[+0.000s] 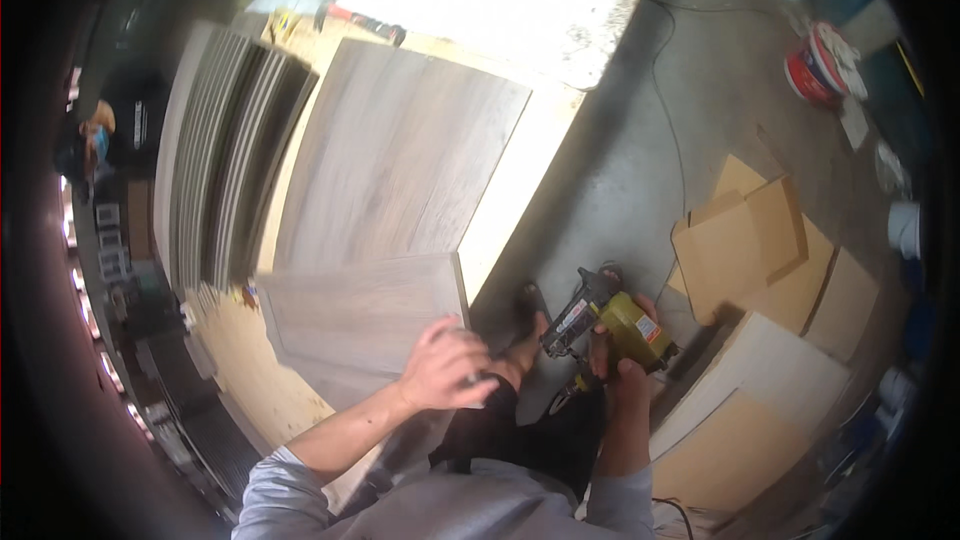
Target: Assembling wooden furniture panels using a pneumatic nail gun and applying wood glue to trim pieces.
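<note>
Fingers of the right hand [628, 374] grip a green nail gun [640, 332] right of the counter [522, 162]; those of the left hand [445, 370] curl loosely by the near wood-grain panel [360, 308], their hold unclear. Farther off lies a larger panel [400, 140], with stacked boards [222, 160] to its left.

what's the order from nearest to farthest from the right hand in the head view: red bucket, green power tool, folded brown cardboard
1. Green power tool: held in the right hand.
2. Folded brown cardboard: ahead, to the right.
3. Red bucket: farther ahead, far right.
</note>
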`<state>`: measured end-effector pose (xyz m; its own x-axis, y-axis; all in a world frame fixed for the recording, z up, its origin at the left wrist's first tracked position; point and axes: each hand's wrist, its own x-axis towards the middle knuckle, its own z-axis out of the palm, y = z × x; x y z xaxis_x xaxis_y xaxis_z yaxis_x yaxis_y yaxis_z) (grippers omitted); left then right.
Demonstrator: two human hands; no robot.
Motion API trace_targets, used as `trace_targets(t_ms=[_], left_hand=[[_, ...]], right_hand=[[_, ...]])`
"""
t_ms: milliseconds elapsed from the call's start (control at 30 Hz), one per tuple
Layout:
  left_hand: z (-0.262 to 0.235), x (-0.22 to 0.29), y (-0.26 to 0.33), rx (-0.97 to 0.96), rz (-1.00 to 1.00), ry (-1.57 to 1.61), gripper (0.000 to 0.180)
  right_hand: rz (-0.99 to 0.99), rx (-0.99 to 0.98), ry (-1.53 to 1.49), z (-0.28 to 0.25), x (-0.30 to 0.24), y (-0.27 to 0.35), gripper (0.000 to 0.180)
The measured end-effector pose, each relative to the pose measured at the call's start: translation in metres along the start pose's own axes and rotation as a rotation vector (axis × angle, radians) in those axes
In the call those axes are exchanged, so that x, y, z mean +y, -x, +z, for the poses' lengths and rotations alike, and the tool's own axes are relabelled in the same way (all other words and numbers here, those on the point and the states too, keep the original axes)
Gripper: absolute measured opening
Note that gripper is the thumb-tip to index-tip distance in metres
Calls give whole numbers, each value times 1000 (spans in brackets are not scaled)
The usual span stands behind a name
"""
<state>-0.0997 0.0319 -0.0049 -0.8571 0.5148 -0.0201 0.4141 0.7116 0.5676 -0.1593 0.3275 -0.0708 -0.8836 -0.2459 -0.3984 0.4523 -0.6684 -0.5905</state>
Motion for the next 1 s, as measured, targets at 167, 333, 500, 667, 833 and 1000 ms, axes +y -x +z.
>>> trace_targets(t_ms=[167, 333, 500, 667, 833, 1000], left_hand=[[-12, 5, -29, 408, -699, -159, 64], [-1, -4, -17, 367, -726, -209, 64], [0, -7, -18, 368, -707, -192, 63], [1, -8, -20, 384, -665, -198, 60], [3, -15, -20, 367, -611, -206, 57], [4, -16, -16, 377, -571, -211, 56]], right_hand=[[162, -88, 97, 3, -18, -6, 103], [255, -308, 272, 1, -7, -15, 106], [293, -541, 250, -1, 18, -13, 92], [251, -573, 161, 1, 48, 0, 92], [193, -633, 52, 9, 65, 0, 89], [178, -598, 92, 9, 72, 2, 89]])
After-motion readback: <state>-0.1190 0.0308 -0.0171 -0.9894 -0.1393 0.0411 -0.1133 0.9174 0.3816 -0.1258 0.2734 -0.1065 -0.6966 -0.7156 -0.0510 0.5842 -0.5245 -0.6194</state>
